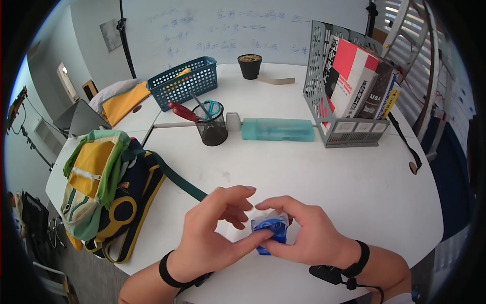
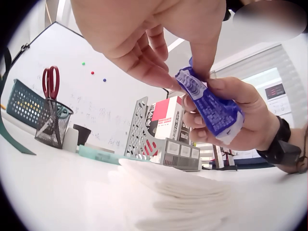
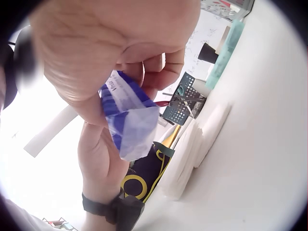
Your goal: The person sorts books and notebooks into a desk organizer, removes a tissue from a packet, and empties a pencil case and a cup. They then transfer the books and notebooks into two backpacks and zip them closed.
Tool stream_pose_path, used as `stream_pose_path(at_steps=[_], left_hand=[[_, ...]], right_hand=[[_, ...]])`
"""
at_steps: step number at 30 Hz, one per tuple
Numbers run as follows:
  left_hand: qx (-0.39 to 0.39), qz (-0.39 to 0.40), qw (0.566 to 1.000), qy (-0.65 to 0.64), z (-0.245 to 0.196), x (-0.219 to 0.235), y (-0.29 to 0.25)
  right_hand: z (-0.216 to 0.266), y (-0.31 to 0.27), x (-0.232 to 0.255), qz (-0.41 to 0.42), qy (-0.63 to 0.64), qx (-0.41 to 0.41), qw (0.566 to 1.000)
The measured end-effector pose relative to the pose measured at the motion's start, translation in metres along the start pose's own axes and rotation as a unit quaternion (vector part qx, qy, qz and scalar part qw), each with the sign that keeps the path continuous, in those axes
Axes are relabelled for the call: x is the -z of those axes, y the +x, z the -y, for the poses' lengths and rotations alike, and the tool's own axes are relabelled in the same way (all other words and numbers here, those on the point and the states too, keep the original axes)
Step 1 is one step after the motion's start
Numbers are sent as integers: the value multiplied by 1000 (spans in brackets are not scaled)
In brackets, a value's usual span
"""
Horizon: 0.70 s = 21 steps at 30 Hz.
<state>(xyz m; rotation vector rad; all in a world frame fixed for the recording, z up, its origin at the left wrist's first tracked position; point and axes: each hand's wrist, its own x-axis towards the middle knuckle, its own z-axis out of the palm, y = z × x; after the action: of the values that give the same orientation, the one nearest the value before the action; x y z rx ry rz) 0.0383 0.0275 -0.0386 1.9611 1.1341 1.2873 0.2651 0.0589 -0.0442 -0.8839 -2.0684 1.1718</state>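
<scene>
A blue and white plastic packet (image 1: 272, 230) (image 2: 216, 110) (image 3: 132, 120) is held up between both hands. My right hand (image 1: 314, 230) (image 2: 245, 113) (image 3: 120, 43) grips its side with thumb and curved fingers. Across the near face lies the thumb of my left hand (image 1: 212, 228) (image 2: 159, 33) (image 3: 98, 159); in the left wrist view a fingertip meets the packet's end beside that thumb, while in the head view the index finger arches clear. Folded white tissues (image 2: 178, 197) (image 3: 183, 159) lie on the table below the packet.
A backpack (image 1: 96, 187) lies at the left, its green strap reaching toward my left hand. Farther back are a mesh pen cup (image 1: 211, 129), a teal case (image 1: 277, 130), a blue basket (image 1: 185, 83), a black pot (image 1: 249, 68) and a grey rack (image 1: 352, 134) of books.
</scene>
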Motion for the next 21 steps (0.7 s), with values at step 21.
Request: stream_pose_path(at_steps=[21], left_hand=[[101, 246, 936, 230, 19, 23, 8]], right_hand=[[-48, 9, 21, 108, 445, -176, 871]])
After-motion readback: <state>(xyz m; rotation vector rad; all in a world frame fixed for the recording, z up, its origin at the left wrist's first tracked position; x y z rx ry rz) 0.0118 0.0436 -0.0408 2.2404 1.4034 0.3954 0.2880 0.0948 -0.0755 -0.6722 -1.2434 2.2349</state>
